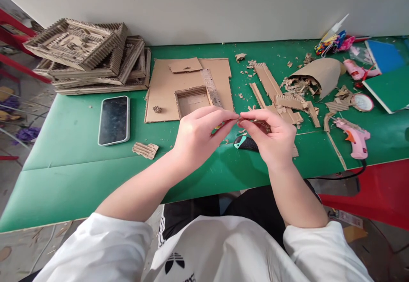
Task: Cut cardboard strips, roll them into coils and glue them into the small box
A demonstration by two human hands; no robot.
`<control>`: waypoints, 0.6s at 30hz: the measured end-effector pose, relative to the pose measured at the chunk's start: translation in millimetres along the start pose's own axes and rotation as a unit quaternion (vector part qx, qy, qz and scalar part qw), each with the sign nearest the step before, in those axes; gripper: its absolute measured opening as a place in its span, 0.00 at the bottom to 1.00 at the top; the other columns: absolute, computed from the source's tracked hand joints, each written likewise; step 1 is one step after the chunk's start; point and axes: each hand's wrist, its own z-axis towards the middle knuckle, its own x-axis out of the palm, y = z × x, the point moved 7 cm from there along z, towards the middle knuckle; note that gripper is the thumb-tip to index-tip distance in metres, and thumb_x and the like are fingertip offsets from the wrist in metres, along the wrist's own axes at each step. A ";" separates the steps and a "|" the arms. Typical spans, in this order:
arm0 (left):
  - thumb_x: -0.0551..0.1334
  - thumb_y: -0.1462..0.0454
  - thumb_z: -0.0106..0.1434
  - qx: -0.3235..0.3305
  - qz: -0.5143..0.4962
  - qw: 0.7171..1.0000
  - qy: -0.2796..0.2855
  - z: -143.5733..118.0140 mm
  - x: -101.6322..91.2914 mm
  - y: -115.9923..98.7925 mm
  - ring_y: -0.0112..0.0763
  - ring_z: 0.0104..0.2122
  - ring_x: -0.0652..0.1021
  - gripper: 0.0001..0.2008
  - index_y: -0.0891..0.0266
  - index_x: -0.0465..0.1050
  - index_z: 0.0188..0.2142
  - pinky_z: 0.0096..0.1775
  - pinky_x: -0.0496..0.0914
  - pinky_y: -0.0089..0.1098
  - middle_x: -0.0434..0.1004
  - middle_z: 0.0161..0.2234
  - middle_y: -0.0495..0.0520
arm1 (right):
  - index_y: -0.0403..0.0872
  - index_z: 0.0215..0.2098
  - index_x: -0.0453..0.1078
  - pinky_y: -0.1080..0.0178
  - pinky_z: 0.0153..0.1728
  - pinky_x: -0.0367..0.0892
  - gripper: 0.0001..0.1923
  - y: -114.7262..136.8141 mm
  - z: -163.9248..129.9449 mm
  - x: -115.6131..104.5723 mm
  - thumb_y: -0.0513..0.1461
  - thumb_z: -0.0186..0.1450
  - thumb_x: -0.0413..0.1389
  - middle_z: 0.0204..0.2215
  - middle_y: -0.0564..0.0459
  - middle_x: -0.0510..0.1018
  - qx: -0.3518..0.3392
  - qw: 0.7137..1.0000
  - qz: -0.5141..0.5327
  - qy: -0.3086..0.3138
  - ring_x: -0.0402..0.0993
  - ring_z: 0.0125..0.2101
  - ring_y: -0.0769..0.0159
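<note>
Thumb and fingers of my left hand [200, 133] are pinched together, their tips meeting those of my right hand [271, 133], which is pinched too. Whatever lies between the fingertips is too small to make out. Beneath my right hand is a black and teal utility knife [245, 142], partly covered by it. Behind my left hand a flat cardboard sheet [162, 82] bears a square cardboard frame [177, 102], a clear ruler [211, 87], a loose cardboard piece [185, 65] and a small rolled cardboard ball [156, 109].
Corrugated cardboard trays [79, 67] are stacked at the back left, near a phone [114, 120]. A corrugated scrap [145, 150] lies in front. Cardboard strips [268, 82], a paper cone [326, 75] of scraps and a pink glue gun [356, 139] with its cord occupy the right.
</note>
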 end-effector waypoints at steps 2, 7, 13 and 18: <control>0.60 0.65 0.64 0.001 0.006 1.000 -0.001 -0.3 0.1 -0.6 0.23 0.29 0.78 0.06 0.61 0.76 0.34 0.32 0.71 0.23 0.80 0.30 0.49 | 0.55 0.35 0.76 0.66 0.32 0.77 0.06 1.6 -0.8 -1.3 0.39 0.59 0.61 0.32 0.59 0.80 -0.016 1.000 -0.013 -0.016 0.78 0.32 0.70; 0.60 0.65 0.64 0.015 0.018 1.000 -0.006 -1.2 -0.2 -3.3 0.23 0.28 0.78 0.05 0.60 0.76 0.34 0.31 0.71 0.23 0.80 0.29 0.48 | 0.55 0.33 0.77 0.65 0.31 0.77 0.05 0.4 -2.1 -2.3 0.40 0.58 0.62 0.31 0.59 0.81 -0.032 0.998 -0.036 -0.036 0.78 0.32 0.69; 0.61 0.65 0.63 0.019 0.018 0.999 -0.025 -4.0 -1.2 -2.9 0.23 0.26 0.78 0.05 0.59 0.77 0.33 0.28 0.70 0.22 0.80 0.26 0.47 | 0.55 0.33 0.76 0.66 0.32 0.76 0.05 4.6 -4.0 -1.3 0.39 0.57 0.63 0.30 0.59 0.81 -0.050 0.997 -0.032 -0.045 0.78 0.32 0.69; 0.61 0.63 0.63 -0.008 0.024 0.999 -0.040 -1.9 -5.7 -0.1 0.25 0.26 0.79 0.05 0.58 0.76 0.32 0.29 0.71 0.24 0.80 0.27 0.46 | 0.54 0.34 0.75 0.66 0.31 0.76 0.05 -0.6 -1.8 -2.2 0.38 0.59 0.61 0.31 0.59 0.80 -0.012 0.999 -0.011 -0.038 0.78 0.31 0.70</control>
